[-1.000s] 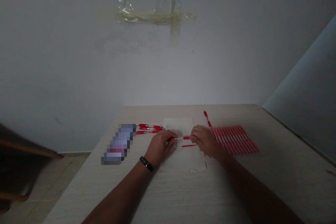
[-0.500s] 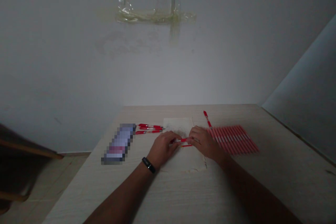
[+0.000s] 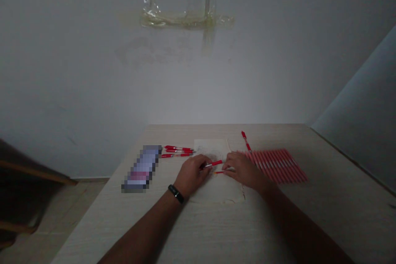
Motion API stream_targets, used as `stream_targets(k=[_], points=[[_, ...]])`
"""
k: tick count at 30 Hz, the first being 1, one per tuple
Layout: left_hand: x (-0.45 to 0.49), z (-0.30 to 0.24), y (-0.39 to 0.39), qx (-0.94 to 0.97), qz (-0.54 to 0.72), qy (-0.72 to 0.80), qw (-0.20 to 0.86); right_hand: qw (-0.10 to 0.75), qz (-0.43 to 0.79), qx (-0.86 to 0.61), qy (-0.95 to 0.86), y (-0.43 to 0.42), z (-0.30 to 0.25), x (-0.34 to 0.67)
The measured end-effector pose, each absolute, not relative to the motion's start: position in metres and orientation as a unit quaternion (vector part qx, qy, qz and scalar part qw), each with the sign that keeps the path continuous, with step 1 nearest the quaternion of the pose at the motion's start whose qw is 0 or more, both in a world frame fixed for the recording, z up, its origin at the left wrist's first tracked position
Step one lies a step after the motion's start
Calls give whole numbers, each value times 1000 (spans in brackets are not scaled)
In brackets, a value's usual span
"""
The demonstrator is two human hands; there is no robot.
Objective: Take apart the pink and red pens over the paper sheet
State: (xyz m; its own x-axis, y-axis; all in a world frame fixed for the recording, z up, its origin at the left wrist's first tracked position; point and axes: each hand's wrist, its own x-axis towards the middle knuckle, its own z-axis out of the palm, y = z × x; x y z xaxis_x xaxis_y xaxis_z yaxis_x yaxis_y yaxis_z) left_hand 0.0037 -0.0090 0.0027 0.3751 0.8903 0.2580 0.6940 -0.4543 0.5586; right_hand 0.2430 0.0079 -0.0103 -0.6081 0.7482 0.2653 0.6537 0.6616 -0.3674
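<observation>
Moved: left hand (image 3: 192,171) and right hand (image 3: 243,169) have drawn apart.
Left: pinches red plastic pen (image 3: 214,163), tip pointing right, slightly up.
Right: pinches thin pen refill (image 3: 219,172), lying crosswise.

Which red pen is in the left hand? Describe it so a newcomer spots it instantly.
On the pale wooden table, find the off-white paper sheet in the middle. The left hand pinches a short red-and-white pen over that sheet, angled up toward the right hand. The loose pens lie flat; this one is held.
</observation>
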Motion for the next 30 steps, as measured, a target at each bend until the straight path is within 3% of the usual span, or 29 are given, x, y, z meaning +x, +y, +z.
stream_targets(k=[10,30], points=[[3,5,-11,808,243,505,184,174,125,-419,-882,5,-10,241],[-4,-2,-4,772,259,557,161,318,111,-419,-843,17,-10,247]])
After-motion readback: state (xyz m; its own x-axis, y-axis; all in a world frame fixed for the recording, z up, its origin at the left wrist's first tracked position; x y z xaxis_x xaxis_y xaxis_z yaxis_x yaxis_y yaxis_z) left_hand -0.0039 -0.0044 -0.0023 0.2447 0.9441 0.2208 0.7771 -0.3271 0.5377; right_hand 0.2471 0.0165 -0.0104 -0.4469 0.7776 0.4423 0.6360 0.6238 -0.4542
